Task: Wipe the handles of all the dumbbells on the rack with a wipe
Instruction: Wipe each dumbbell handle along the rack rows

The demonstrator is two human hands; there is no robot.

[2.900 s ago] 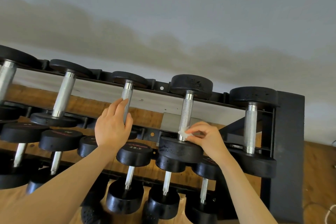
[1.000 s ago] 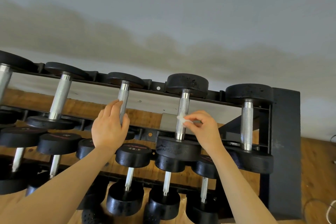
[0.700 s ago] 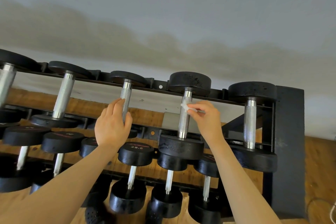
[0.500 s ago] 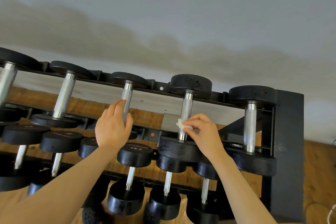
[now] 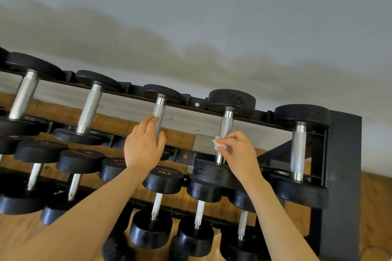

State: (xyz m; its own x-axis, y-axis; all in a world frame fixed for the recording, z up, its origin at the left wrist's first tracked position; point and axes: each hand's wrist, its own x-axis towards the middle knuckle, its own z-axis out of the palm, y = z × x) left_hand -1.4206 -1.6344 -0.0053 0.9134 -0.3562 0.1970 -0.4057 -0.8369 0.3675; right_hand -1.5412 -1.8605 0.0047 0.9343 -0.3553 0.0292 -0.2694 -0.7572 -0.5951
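Pinching a white wipe [image 5: 218, 144] against a knurled handle [image 5: 225, 129], the right hand [image 5: 241, 154] works low on that top-row dumbbell; the left hand [image 5: 144, 146] curls round the neighbouring handle [image 5: 159, 116], black weight heads [image 5: 212, 172] crowding just beneath both on the rack [image 5: 341, 176]

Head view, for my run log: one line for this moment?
right hand: rubs wipe on handle | left hand: grips neighbouring handle

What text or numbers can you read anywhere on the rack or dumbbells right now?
"22.5": on the end face of a middle-row dumbbell, below the left hand.
Red lettering above that number: too blurred to read.
Markings on the other middle-row end faces: too small and blurred to read.
Embossed mark on the head below the wipe: unreadable.
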